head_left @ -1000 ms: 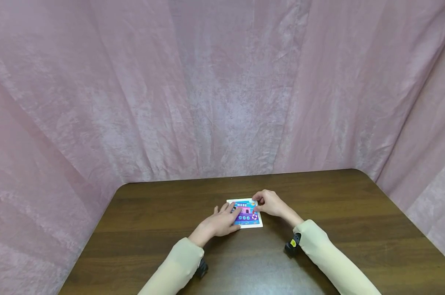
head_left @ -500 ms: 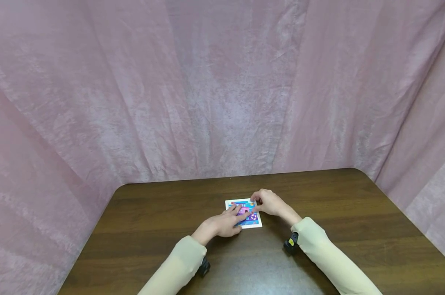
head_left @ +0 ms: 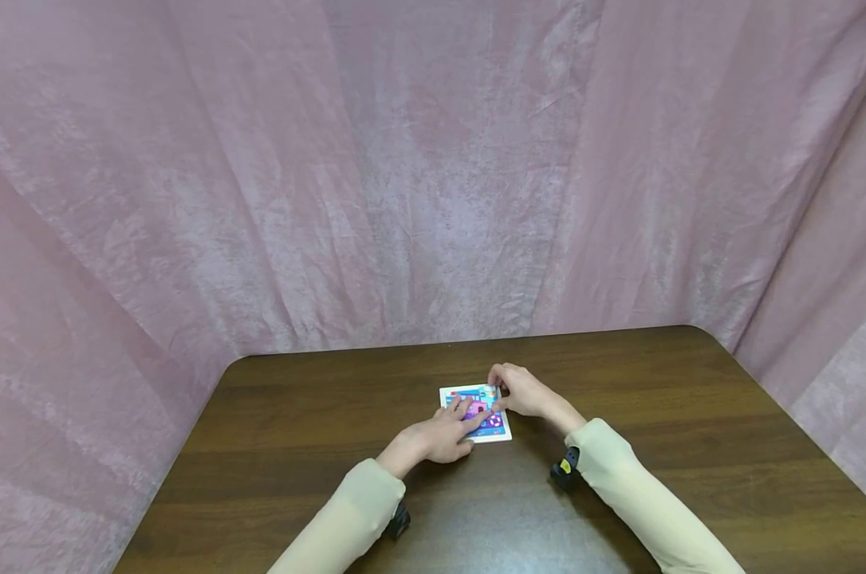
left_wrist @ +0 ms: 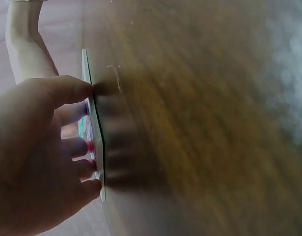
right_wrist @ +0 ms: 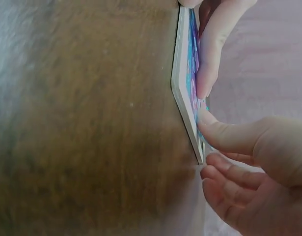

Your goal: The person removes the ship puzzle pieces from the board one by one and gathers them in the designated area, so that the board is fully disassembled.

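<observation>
A thin square picture board [head_left: 496, 431] with a white border and a blue, purple and pink ship picture lies flat on the table. My left hand [head_left: 442, 437] rests on its left part, fingers spread and nearly straight across the picture. In the left wrist view its thumb touches the near edge of the board [left_wrist: 97, 130]. My right hand [head_left: 526, 391] is at the far right corner, its thumb on top and its fingers curled at the edge. Between them it pinches a light-blue corner piece [head_left: 487, 391], tilted slightly up from the board in the right wrist view.
The brown wooden table [head_left: 304, 430] has rounded far corners. Behind it hangs a pink velvet curtain [head_left: 440, 199]. Each wrist wears a small black camera, as on the right wrist camera [head_left: 564, 472].
My left hand has slid right and toward the middle of the picture. At the far right corner, the piece under my right hand has tilted up out of line with the picture.
</observation>
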Demonstrator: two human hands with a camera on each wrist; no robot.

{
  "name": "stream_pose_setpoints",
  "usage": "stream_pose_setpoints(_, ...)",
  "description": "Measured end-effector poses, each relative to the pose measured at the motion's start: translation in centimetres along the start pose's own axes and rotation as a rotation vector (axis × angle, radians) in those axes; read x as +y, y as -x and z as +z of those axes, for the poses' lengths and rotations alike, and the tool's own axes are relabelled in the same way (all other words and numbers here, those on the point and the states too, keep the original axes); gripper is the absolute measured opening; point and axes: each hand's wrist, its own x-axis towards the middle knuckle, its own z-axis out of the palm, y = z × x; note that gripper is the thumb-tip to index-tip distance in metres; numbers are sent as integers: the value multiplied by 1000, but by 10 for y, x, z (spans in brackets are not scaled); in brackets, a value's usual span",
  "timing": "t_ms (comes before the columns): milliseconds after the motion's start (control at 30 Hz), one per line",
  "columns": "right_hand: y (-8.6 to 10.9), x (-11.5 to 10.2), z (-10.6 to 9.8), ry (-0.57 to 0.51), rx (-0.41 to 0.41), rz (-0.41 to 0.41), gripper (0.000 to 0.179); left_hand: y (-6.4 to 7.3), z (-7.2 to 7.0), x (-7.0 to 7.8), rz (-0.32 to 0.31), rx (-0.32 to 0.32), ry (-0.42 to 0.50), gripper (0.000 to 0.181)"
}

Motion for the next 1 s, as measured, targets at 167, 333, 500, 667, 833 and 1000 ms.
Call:
stream_pose_setpoints(167, 1, 5, 2, -79, 27, 17, 29, -2, 1, 0, 1, -9, -12, 59)
stream_pose_setpoints(333, 2, 7, 6, -204, 71, 86, 18, -3, 3, 0, -4, -25, -45, 57)
stream_pose_setpoints(500, 0, 4, 9, -318, 115, 165, 8, -2, 3, 1, -20, -42, -22, 56)
stream_pose_setpoints(667, 0, 2, 11, -423, 123, 254, 9, -2, 4, 1, -20, -63, 19, 56)
stream_pose_setpoints(833, -1, 5, 11, -517, 135, 308, 13, -3, 5, -1, -17, -48, -17, 55)
stream_pose_setpoints(1000, 0, 9, 7, -575, 131, 337, 16, -4, 4, -2, -9, -39, -39, 56)
